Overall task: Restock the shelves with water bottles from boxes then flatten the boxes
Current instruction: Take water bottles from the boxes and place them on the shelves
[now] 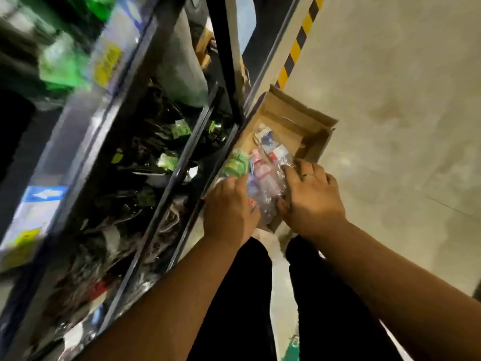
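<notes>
Cardboard box (294, 118) sits open on the floor (390, 126), flaps up, touching the right edge of the shelf unit (182, 157). Inside it are water bottles (263, 173), clear with pink, blue and green labels, bundled in crinkled plastic wrap (265, 204). They fill the near half of the box; the far half shows bare cardboard.

Left hand (231, 204) is at the near-left side of the bundle, fingers curled down into the plastic wrap and grasping it. Right hand (312, 196) is at the near-right side, fingers also hooked into the wrap and clutching it. A ring (308, 175) is on one right-hand finger. Both forearms reach in from the near edge, bare. The bundle lies between the two hands, inside the box.

Shelf unit runs along the left with dark metal rails. Dark bottles (156, 142) with green labels are on its lower tiers, heavily blurred. A blue sign (44, 195) with a white arrow is at far left, blurred too. A yellow-and-black hazard stripe (296, 48) runs up a post beyond the box. Black trousers (247, 295) show below the arms, legs apart, just near of the box. Floor is pale concrete with some stains.
</notes>
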